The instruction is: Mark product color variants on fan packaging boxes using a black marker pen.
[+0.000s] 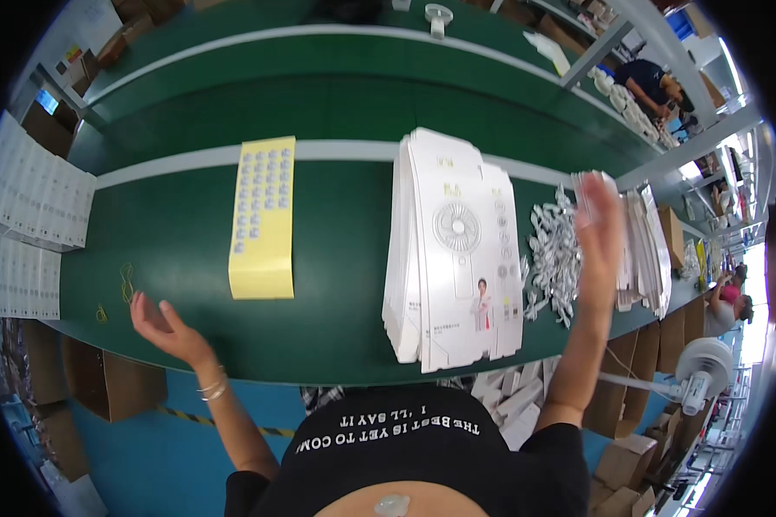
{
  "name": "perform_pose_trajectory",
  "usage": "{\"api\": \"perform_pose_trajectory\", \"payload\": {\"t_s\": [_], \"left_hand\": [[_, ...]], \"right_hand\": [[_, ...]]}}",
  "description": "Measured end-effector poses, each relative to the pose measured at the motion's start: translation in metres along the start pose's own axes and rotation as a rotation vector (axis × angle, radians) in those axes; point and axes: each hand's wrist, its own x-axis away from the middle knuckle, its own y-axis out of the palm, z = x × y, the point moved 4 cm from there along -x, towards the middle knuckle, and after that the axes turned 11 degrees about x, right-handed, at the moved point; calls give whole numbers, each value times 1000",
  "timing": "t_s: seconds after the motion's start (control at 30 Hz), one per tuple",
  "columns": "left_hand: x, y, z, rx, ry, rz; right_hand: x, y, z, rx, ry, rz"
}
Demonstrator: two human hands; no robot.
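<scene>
My left hand (168,332) hovers over the left front part of the green table (336,224), its fingers apart and holding nothing. Beside it lie thin yellow rubber bands (128,283). Blurred by motion, my right hand (601,228) is raised at the right, over the gap between a heap of small white-and-grey bundled cables (553,258) and a stack of white folded pieces (647,250); its fingers are smeared. Between my hands sit a yellow sheet of small blue-grey stickers (263,233) and a stack of flattened white boxes (457,258) printed with a fan.
Rows of white boxes (26,198) stand at the left end. A long grey rail (345,151) runs behind the table. Open cartons (112,379) and white boxes (517,396) are below the front edge. A white fan (703,375) juts in at right. Co-workers (651,84) sit beyond.
</scene>
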Motion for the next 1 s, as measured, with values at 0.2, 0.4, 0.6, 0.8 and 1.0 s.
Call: {"api": "perform_pose_trajectory", "payload": {"t_s": [0.2, 0.4, 0.6, 0.8, 1.0], "left_hand": [[136, 158, 82, 722, -757, -745], [189, 217, 100, 1019, -1134, -973], [194, 192, 81, 932, -1366, -992], [176, 184, 84, 1008, -1352, -956], [128, 204, 106, 750, -878, -791]], "right_hand": [[111, 93, 62, -1095, 831, -358], [135, 127, 54, -1557, 1166, -297], [119, 142, 45, -1617, 1150, -328], [109, 153, 43, -1614, 1102, -378], [68, 135, 33, -1382, 689, -410]]}}
